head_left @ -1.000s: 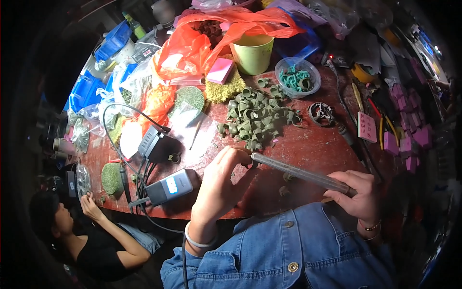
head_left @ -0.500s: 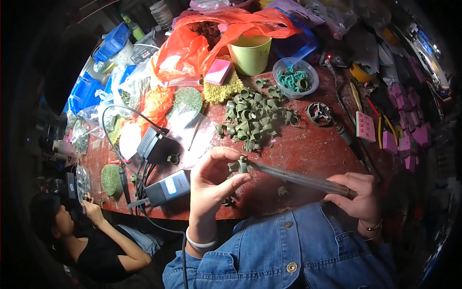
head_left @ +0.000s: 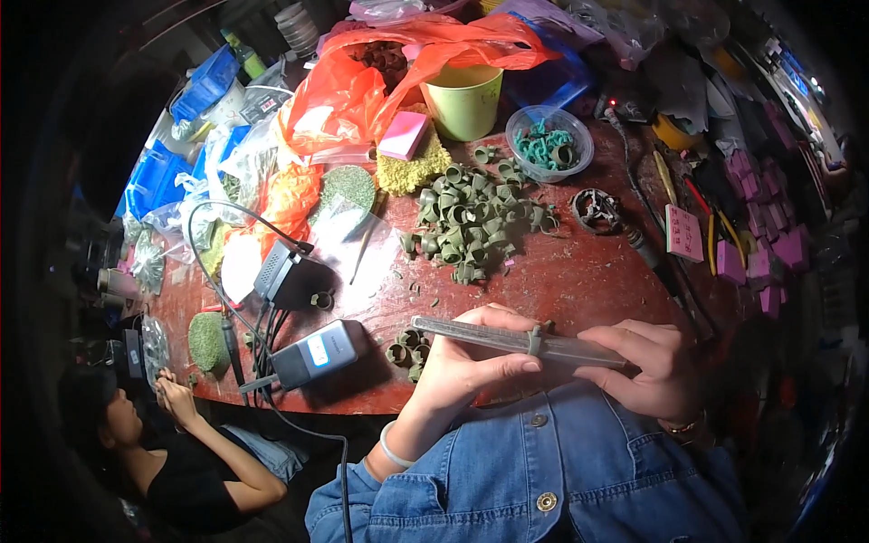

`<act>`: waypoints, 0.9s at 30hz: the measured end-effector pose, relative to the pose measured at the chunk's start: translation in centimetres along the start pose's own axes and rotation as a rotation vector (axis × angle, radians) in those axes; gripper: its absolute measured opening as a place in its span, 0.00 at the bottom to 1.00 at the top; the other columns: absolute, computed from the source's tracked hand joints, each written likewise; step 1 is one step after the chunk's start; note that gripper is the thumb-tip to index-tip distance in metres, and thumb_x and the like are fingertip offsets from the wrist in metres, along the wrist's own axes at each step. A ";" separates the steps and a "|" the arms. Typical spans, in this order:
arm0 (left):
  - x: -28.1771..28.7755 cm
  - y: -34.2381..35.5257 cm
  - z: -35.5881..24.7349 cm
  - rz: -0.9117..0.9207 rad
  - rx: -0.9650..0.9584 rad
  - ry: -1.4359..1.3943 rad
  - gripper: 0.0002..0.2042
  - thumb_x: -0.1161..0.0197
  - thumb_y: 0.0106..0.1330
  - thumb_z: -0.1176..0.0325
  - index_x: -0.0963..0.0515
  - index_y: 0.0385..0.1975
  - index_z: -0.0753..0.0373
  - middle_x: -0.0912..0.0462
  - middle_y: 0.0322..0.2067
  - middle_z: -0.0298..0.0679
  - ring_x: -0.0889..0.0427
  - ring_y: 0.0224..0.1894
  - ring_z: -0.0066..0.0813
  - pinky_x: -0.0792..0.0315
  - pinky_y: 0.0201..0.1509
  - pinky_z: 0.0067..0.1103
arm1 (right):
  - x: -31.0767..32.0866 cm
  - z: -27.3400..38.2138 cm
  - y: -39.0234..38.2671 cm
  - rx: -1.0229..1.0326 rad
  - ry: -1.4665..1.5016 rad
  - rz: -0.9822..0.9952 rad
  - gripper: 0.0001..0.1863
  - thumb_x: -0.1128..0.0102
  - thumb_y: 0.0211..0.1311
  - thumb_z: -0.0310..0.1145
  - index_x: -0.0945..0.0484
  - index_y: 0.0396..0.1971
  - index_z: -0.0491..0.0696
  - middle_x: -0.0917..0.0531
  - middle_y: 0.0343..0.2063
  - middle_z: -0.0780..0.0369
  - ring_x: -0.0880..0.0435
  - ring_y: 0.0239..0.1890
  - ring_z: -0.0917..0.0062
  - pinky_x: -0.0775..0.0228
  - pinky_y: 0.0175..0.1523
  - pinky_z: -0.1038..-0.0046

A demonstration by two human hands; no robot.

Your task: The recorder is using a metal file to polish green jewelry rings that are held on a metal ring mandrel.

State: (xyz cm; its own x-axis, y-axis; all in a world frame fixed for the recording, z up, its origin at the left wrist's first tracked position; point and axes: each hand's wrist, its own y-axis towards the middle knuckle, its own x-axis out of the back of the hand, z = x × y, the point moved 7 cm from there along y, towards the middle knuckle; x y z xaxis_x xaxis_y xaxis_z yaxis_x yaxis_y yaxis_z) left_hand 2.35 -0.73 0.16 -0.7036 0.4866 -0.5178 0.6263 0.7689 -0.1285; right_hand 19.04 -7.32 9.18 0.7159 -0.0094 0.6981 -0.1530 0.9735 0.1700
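Note:
A long grey file [head_left: 471,329] lies nearly level in front of my chest, its narrower end pointing left. My right hand [head_left: 647,362] is closed around its right end, thumb and fingers pressed together. A small olive-green ring [head_left: 536,341] sits around the bar near its middle. My left hand [head_left: 471,366] pinches this ring between thumb and fingers, with the bar passing through. Beyond my hands is a pile of similar green rings [head_left: 466,217]. Several more rings [head_left: 410,348] lie just left of my left hand.
A grey box with cables [head_left: 317,355] stands at left. Behind the pile are a yellow-green cup [head_left: 463,104], a red plastic bag [head_left: 335,100] and a clear tub [head_left: 587,149] of teal pieces. Pink blocks [head_left: 792,249] lie at right. Another person [head_left: 181,452] sits at lower left.
The ring has moved rightward along the file from its tip to near its middle. My left hand has shifted right with it, uncovering the small group of rings.

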 end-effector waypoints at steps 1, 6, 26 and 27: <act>0.1 0.0 0.2 0.000 0.000 -0.001 0.17 0.26 0.51 0.79 0.21 0.41 0.67 0.19 0.39 0.37 0.19 0.42 0.23 0.25 0.48 0.20 | 0.0 0.0 0.0 0.006 -0.010 0.001 0.18 0.25 0.47 0.30 0.19 0.39 0.42 0.16 0.28 0.57 0.15 0.26 0.70 0.26 0.29 0.73; 0.3 -0.1 0.6 -0.018 0.023 0.025 0.18 0.26 0.51 0.79 0.21 0.43 0.67 0.18 0.39 0.37 0.19 0.42 0.22 0.24 0.48 0.20 | -0.2 0.1 -0.1 0.007 -0.033 -0.009 0.18 0.25 0.47 0.31 0.19 0.39 0.43 0.16 0.27 0.58 0.15 0.26 0.69 0.25 0.29 0.73; 0.2 -0.2 0.9 -0.019 0.076 0.075 0.18 0.25 0.52 0.77 0.21 0.42 0.67 0.16 0.38 0.36 0.19 0.41 0.20 0.25 0.48 0.19 | -0.6 -0.3 -0.1 -0.030 -0.013 0.014 0.18 0.26 0.47 0.32 0.19 0.39 0.44 0.17 0.27 0.58 0.15 0.26 0.68 0.25 0.29 0.72; 0.3 -0.3 0.8 -0.025 0.081 0.103 0.17 0.25 0.52 0.76 0.21 0.42 0.67 0.16 0.38 0.36 0.19 0.41 0.20 0.24 0.48 0.19 | -0.7 -0.3 -0.1 -0.029 -0.012 0.015 0.18 0.26 0.47 0.32 0.19 0.39 0.44 0.17 0.27 0.58 0.15 0.26 0.68 0.25 0.29 0.72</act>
State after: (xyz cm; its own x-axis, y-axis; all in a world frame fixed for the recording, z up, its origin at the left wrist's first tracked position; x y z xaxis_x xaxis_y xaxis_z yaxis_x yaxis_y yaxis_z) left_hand 2.29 -1.14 -0.64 -0.7473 0.5113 -0.4244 0.6306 0.7472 -0.2101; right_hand 18.80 -7.36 8.46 0.7055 0.0022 0.7087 -0.1431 0.9798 0.1394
